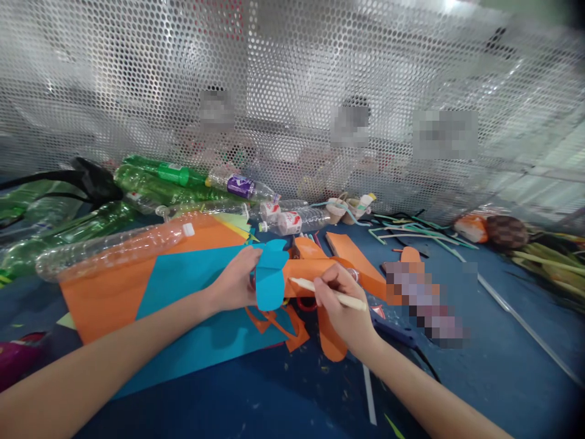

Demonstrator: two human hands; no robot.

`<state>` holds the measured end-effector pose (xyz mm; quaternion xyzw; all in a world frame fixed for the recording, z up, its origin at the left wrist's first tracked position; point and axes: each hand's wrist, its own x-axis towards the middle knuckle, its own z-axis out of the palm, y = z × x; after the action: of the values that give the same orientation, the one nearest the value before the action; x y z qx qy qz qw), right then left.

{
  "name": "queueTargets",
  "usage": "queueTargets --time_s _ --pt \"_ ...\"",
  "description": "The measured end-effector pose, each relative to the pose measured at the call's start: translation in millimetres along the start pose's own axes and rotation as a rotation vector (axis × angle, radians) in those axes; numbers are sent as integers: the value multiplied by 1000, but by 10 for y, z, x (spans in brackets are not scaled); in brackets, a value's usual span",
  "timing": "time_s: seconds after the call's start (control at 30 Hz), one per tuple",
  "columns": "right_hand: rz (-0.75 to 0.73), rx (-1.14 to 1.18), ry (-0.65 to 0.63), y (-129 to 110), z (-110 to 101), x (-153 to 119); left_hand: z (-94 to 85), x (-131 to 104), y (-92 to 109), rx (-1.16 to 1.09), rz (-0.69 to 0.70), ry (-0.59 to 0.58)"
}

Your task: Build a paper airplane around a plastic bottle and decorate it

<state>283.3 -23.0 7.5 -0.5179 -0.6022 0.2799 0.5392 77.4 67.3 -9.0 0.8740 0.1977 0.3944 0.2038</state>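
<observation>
My right hand (340,302) is closed round a cream-coloured pen (350,300), its tip at the orange paper of a plane-like craft model (299,271). Rounded orange flaps stick out from the model, one toward me and one away. A folded blue paper piece (270,280) with rounded ends stands at the model's left end. My left hand (235,280) grips that end, thumb on top by the blue piece; its other fingers are mostly hidden. Under the left hand lies a large blue paper sheet (183,292). Orange paper scraps (297,332) lie just below the model.
Orange sheets (100,292) lie under the blue one. Green bottles (159,177) and clear bottles (119,250) crowd the back left. A glue gun-like blue tool (393,328) with a cord lies right of my right hand. Thin strips (411,228) and a perforated metal screen (292,79) are behind.
</observation>
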Motion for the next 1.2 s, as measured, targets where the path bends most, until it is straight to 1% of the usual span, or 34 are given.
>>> queueTargets --time_s 0.3,0.53,0.73,0.87,1.0,1.2 --pt "-29 -74 -9 -26 -10 2 -9 7 28 11 -18 -15" --pt "-27 -44 -13 -18 -7 2 9 5 -12 12 11 -2" --pt "-11 -16 -41 9 -13 -4 -4 9 10 27 2 -7" --pt "-9 -11 -22 0 -12 0 -2 9 17 28 17 -4" --pt "-9 -17 -57 -13 -9 -3 -2 13 22 28 7 1" --pt "-37 -40 11 -29 -5 5 -10 17 38 1 1 -22"
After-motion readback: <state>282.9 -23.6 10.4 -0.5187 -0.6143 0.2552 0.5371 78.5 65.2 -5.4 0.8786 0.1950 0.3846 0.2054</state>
